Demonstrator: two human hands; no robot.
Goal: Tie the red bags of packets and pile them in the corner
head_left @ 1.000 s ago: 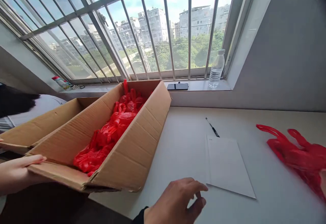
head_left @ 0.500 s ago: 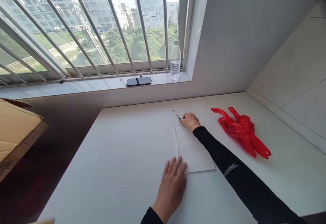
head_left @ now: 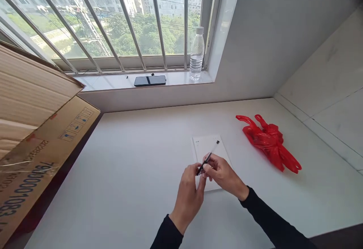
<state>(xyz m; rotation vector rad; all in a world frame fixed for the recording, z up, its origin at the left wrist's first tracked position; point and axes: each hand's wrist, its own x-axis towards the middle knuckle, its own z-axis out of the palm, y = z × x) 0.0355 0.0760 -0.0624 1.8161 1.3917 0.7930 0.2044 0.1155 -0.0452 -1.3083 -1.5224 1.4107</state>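
Both hands meet over a white sheet of paper (head_left: 208, 147) on the white table (head_left: 136, 173). My right hand (head_left: 222, 173) pinches a thin pen (head_left: 208, 158) whose clear end points up and to the right. My left hand (head_left: 189, 192) has its fingertips closed on the pen's dark lower end. Both arms wear black sleeves. A crumpled red plastic bag (head_left: 269, 141) lies to the right of the paper, apart from my hands.
A tilted cardboard box (head_left: 34, 128) with printed numbers fills the left edge. On the window sill lie a dark phone (head_left: 149, 80) and a standing water bottle (head_left: 196, 54). Barred window behind; grey wall at right.
My right hand took the pen from beyond the paper and brought it back over the sheet. My left hand lifted off the paper and closed on the pen. The box swung up at left.
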